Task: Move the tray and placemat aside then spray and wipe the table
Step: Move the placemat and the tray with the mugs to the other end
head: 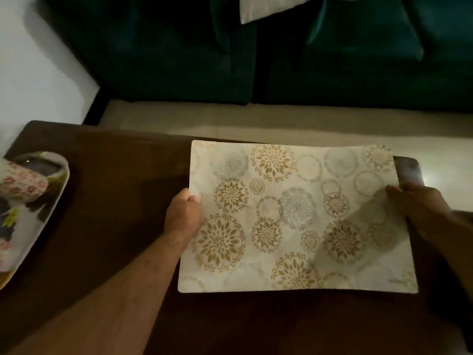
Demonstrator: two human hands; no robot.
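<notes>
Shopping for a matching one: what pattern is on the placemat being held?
Gold and grey floral medallions and rings on the cream rectangular placemat, clearest in the head view.

- Left of the placemat (294, 219): tray (38, 216) cut off by frame edge, contents blurred.
- Beneath the placemat: fingers of both hands hidden.

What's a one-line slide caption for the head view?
Both hands, left hand and right hand, grip the floral placemat over the dark table; tray at left.
</notes>
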